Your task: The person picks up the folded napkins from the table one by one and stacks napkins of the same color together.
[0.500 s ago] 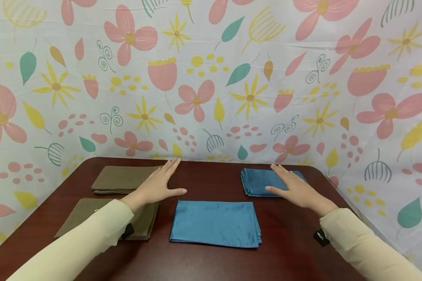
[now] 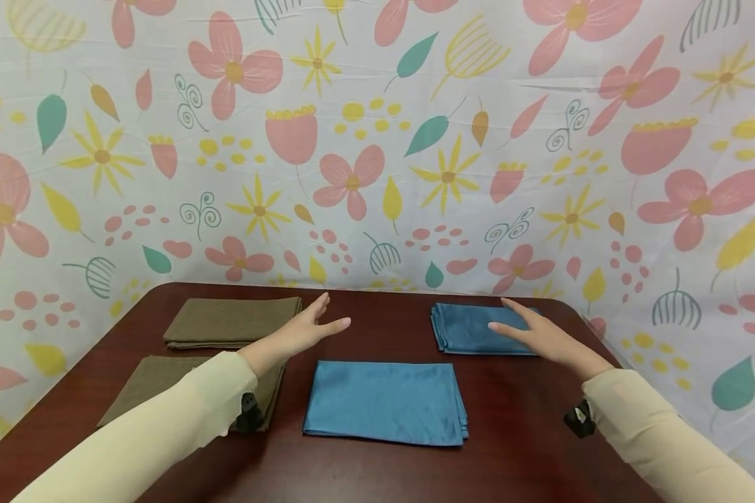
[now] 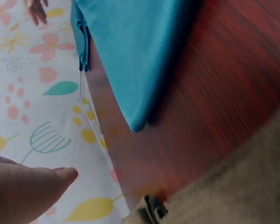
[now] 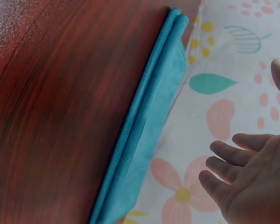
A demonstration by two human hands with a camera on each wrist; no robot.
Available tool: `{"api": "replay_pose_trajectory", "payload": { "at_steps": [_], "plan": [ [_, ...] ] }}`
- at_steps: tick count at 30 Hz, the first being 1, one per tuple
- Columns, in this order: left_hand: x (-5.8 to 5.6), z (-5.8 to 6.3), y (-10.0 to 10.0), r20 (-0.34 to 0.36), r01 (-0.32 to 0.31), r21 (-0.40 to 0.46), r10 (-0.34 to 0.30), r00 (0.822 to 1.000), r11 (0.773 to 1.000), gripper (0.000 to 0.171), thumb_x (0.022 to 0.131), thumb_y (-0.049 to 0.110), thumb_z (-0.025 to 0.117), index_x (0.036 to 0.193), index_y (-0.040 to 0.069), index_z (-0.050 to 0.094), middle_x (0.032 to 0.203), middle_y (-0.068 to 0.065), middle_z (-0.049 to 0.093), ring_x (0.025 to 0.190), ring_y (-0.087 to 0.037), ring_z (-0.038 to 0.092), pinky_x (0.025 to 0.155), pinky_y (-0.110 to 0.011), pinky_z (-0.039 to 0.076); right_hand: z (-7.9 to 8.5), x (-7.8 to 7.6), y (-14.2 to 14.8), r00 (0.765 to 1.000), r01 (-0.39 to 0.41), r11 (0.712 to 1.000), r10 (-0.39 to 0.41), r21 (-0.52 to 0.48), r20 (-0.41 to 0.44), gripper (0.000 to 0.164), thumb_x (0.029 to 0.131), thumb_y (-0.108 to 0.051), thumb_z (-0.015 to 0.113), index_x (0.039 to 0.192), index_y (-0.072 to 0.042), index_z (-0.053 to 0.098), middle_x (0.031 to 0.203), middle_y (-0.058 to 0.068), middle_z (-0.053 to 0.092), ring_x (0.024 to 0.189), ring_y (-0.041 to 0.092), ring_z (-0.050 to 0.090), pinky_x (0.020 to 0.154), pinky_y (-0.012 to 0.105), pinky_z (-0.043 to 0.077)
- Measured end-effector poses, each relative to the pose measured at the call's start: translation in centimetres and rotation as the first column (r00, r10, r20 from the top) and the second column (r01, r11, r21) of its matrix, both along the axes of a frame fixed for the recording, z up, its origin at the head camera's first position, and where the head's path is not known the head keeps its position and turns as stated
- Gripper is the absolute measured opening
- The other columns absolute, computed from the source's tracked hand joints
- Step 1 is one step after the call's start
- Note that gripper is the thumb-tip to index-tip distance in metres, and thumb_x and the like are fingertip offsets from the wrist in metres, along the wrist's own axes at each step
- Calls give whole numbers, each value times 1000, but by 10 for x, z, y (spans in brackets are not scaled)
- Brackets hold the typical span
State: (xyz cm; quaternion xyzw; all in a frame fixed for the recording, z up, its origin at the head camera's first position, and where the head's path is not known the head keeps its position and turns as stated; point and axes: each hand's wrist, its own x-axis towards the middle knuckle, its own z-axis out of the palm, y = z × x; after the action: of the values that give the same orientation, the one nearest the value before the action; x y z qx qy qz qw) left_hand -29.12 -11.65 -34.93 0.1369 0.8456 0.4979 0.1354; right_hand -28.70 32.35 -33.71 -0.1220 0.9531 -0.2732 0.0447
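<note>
My left hand (image 2: 298,332) hovers over the table between the brown cloths and the blue ones, holding nothing, its thumb apart from the fingers. In the right wrist view, the fingers of my right hand (image 4: 252,172) are spread and relaxed; from the head, this hand is in front of the far blue folded cloth (image 2: 468,328) and hides part of it. A second blue folded cloth (image 2: 384,402) lies flat at the middle of the table, nearer to me. To the left are a far brown folded cloth (image 2: 226,321) and a near brown folded cloth (image 2: 157,384), partly covered by my left sleeve.
The dark red wooden table (image 2: 377,468) ends at the back against a flower-printed curtain (image 2: 377,140). Black wrist devices sit under both sleeves, one at the left wrist (image 2: 249,413) and one at the right wrist (image 2: 580,419).
My left hand has shifted slightly to the right and turned, with its fingers lower. The right hand has moved a little to the right. All cloths lie where they were.
</note>
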Motion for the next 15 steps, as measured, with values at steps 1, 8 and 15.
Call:
{"api": "replay_pose_trajectory", "payload": {
  "at_steps": [1, 8, 15],
  "plan": [
    [-1, 1, 1, 35, -6, 28, 5, 999, 1000, 98, 91, 55, 59, 157, 18, -3, 164, -5, 5, 151, -28, 8, 119, -58, 18, 1, 0, 0, 1000, 2, 1000, -2, -1, -3, 87, 96, -54, 51, 156, -5, 12, 157, 29, 17, 136, 53, 28, 99, 72, 34],
    [-4, -2, 11, 173, -69, 179, 38, 984, 981, 95, 93, 48, 61, 157, 14, 1, 163, -10, 11, 150, -30, 14, 121, -52, 19, 4, -4, 5, 1000, 15, 1000, -15, -9, -19, 83, 97, -53, 51, 153, 0, 20, 153, 31, 25, 133, 53, 34, 97, 68, 39],
    [-3, 2, 25, 258, -142, 299, 63, 964, 944, 92, 93, 43, 62, 156, 6, 7, 161, -18, 14, 146, -35, 24, 119, -46, 26, 3, -6, 11, 999, 27, 999, -28, -38, -22, 84, 97, -51, 50, 152, 4, 20, 152, 33, 25, 136, 54, 27, 101, 69, 35]
  ]
}}
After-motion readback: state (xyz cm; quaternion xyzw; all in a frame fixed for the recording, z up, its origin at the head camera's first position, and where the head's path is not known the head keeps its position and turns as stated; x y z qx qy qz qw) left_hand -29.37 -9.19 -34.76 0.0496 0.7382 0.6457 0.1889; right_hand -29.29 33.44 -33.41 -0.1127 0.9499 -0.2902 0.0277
